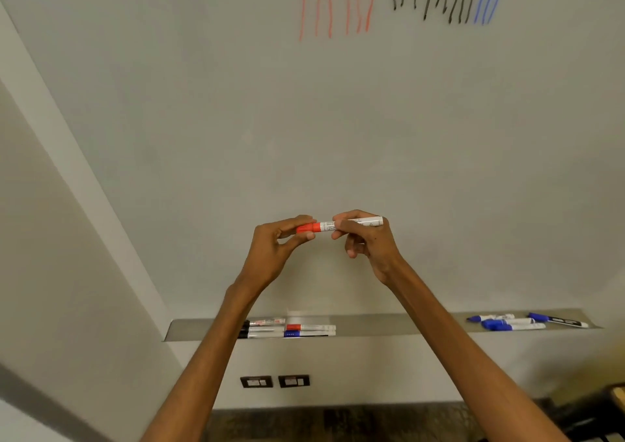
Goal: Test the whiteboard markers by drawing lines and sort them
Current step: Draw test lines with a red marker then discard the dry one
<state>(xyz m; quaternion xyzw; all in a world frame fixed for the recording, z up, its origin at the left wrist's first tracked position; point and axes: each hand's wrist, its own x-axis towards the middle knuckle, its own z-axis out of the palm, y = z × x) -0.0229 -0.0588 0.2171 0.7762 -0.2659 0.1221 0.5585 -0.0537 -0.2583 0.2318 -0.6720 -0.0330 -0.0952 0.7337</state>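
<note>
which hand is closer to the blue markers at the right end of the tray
Right. The right hand, gripping the red marker by its barrel, is above and left of the blue markers; the left hand, on the cap, is farther left.

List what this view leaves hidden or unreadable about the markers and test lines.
Head view only.
1. Tip of the red marker: inside the cap, pinched by the left hand.
2. Barrel print: too small, partly under the right hand.
3. Tops of the test lines: cut by the upper edge.
4. Ends of the left ledge markers: behind the left forearm; count unsure.
</note>
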